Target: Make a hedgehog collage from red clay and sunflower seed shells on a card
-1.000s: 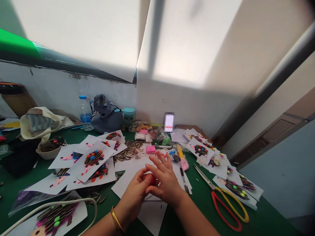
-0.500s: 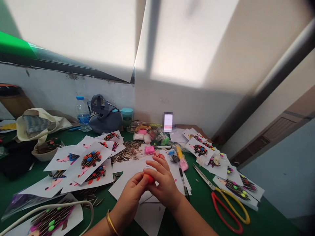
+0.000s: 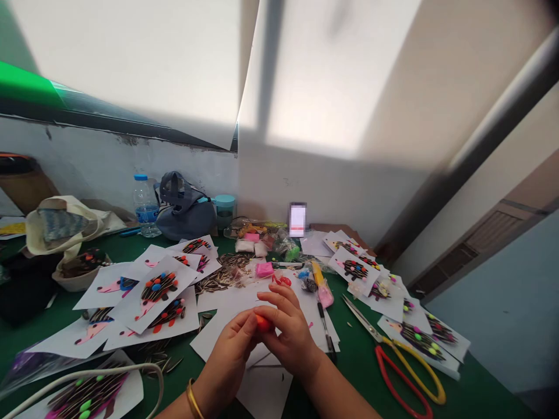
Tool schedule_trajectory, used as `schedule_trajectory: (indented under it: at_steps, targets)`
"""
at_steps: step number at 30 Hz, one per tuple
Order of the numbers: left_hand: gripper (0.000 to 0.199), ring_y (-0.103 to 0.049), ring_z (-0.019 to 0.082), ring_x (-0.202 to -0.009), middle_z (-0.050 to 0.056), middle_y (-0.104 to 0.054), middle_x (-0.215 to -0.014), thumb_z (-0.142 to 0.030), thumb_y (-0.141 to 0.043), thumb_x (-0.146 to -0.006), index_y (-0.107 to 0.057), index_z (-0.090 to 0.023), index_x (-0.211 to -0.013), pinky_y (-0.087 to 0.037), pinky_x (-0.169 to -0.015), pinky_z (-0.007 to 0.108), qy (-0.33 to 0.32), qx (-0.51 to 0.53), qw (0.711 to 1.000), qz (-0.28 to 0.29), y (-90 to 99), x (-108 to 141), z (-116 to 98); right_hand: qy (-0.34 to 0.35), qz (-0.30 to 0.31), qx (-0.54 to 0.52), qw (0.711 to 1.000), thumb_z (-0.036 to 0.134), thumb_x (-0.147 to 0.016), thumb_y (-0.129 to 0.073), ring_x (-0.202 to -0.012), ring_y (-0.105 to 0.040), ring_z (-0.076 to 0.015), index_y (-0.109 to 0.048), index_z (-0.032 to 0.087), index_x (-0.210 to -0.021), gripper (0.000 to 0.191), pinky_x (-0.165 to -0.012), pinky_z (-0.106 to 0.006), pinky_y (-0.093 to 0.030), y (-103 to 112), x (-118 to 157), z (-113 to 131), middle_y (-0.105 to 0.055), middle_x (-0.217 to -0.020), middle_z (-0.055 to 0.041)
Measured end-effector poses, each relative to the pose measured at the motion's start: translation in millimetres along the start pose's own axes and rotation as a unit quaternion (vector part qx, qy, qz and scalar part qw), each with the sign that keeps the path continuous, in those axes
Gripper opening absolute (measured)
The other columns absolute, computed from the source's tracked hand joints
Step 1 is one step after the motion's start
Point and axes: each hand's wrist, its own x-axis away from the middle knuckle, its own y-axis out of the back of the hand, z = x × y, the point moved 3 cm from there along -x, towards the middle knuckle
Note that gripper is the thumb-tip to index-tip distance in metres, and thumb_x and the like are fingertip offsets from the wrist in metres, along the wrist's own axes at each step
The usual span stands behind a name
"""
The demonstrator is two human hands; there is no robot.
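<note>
Between the fingertips of both hands is a small orange-red lump of clay (image 3: pixel 263 323). My left hand (image 3: pixel 231 349), with a gold bangle at the wrist, pinches it from the left with thumb and fingers. On the other side my right hand (image 3: pixel 290 334) grips the same lump, its upper fingers raised and slightly spread. Under the hands lie white paper sheets (image 3: pixel 213 334). Just beyond the fingers are a red clay piece in clear wrap (image 3: pixel 282 280) and a pink clay block (image 3: pixel 264 269). A black pen (image 3: pixel 324 326) rests right of my right hand.
Hedgehog pictures made with seeds lie at the left (image 3: pixel 159 291) and right (image 3: pixel 419 337). Scissors (image 3: pixel 384 343) with red and yellow handles lie open at the right. Behind are a seed pile (image 3: pixel 231 270), a water bottle (image 3: pixel 146 206), a grey bag (image 3: pixel 186 212) and a phone (image 3: pixel 297 220). A cable (image 3: pixel 105 370) curves at lower left.
The fingers have shifted slightly around the orange-red lump, and more of it shows. The view has moved a little; the objects on the table lie as before.
</note>
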Motion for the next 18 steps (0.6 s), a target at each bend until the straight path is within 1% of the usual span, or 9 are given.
schedule_trajectory:
  at_steps: [1,3,5,7,10,12,14,16,18]
  targets:
    - [0.031,-0.059,0.022,-0.094,0.009,-0.069,-0.099,-0.044,-0.068,-0.081,-0.073,-0.018,-0.099,-0.047,-0.086,0.033,0.0,0.0,1.0,-0.015,2.8,-0.8,0.6,0.001,0.002,0.001,1.0,0.028,-0.083,-0.066,-0.128,-0.047,-0.028,-0.064,0.028,-0.113,0.029,-0.108,-0.053,-0.038,-0.7,-0.1,-0.4,-0.064,-0.123,-0.0055]
    - [0.028,-0.057,0.018,-0.086,0.006,-0.068,-0.091,-0.04,-0.072,-0.079,-0.073,-0.018,-0.097,-0.046,-0.079,0.029,-0.003,-0.009,0.999,-0.042,8.4,-2.3,1.8,0.006,0.009,0.0,1.0,0.036,-0.078,-0.072,-0.129,-0.046,-0.0304,-0.059,0.027,-0.122,0.046,-0.108,-0.055,-0.038,-1.9,-0.4,-0.6,-0.062,-0.126,-0.0076]
    - [0.028,-0.056,0.016,-0.082,0.004,-0.067,-0.088,-0.039,-0.074,-0.077,-0.072,-0.019,-0.096,-0.045,-0.075,0.027,-0.011,-0.024,0.998,-0.052,11.1,-3.1,2.2,0.014,0.017,-0.005,1.0,0.041,-0.076,-0.074,-0.13,-0.045,-0.0314,-0.054,0.025,-0.13,0.059,-0.108,-0.055,-0.037,-2.1,-0.9,0.0,-0.06,-0.129,-0.0091]
    - [0.029,-0.057,0.019,-0.087,0.005,-0.067,-0.091,-0.04,-0.073,-0.077,-0.072,-0.018,-0.097,-0.046,-0.079,0.029,-0.019,-0.034,0.999,-0.035,9.3,-2.6,1.5,0.012,0.023,-0.006,1.0,0.036,-0.08,-0.071,-0.13,-0.044,-0.0298,-0.056,0.026,-0.127,0.05,-0.108,-0.054,-0.038,-1.6,-1.4,0.3,-0.06,-0.129,-0.008]
    - [0.035,-0.057,0.025,-0.099,0.009,-0.067,-0.103,-0.047,-0.066,-0.082,-0.07,-0.018,-0.102,-0.045,-0.088,0.036,-0.023,-0.023,0.999,0.003,1.5,0.2,-0.7,0.002,0.02,-0.005,1.0,0.027,-0.085,-0.065,-0.129,-0.046,-0.0274,-0.064,0.027,-0.114,0.029,-0.107,-0.05,-0.04,0.2,-2.0,0.3,-0.062,-0.125,-0.0054]
    - [0.039,-0.057,0.026,-0.1,0.011,-0.066,-0.106,-0.051,-0.06,-0.085,-0.068,-0.019,-0.106,-0.046,-0.088,0.039,-0.014,-0.018,1.0,0.014,-2.6,1.8,-1.6,-0.002,0.007,-0.006,1.0,0.024,-0.085,-0.063,-0.127,-0.048,-0.0267,-0.065,0.027,-0.111,0.026,-0.106,-0.049,-0.042,1.2,-1.8,-0.3,-0.064,-0.122,-0.0054]
    - [0.036,-0.057,0.024,-0.094,0.009,-0.065,-0.099,-0.05,-0.058,-0.086,-0.069,-0.019,-0.102,-0.047,-0.084,0.037,-0.002,-0.033,0.999,0.008,-3.4,2.1,-1.5,-0.01,-0.004,-0.009,1.0,0.022,-0.085,-0.062,-0.126,-0.048,-0.0263,-0.065,0.026,-0.108,0.023,-0.106,-0.049,-0.042,1.2,-1.1,-1.8,-0.064,-0.122,-0.0057]
    - [0.03,-0.055,0.019,-0.083,0.005,-0.062,-0.086,-0.046,-0.06,-0.086,-0.069,-0.018,-0.088,-0.047,-0.078,0.032,0.003,-0.056,0.998,-0.012,-1.0,1.2,-1.3,-0.014,-0.007,-0.013,1.0,0.022,-0.084,-0.063,-0.126,-0.048,-0.0266,-0.064,0.025,-0.106,0.023,-0.106,-0.049,-0.042,0.6,-0.4,-3.5,-0.063,-0.123,-0.0063]
    - [0.028,-0.05,0.015,-0.075,0.002,-0.058,-0.076,-0.044,-0.063,-0.084,-0.066,-0.017,-0.078,-0.045,-0.071,0.027,-0.007,-0.072,0.997,-0.035,2.3,-0.1,-1.8,-0.009,-0.002,-0.022,1.0,0.027,-0.08,-0.068,-0.127,-0.047,-0.0283,-0.061,0.024,-0.113,0.034,-0.107,-0.05,-0.041,-0.1,0.0,-4.6,-0.062,-0.125,-0.0079]
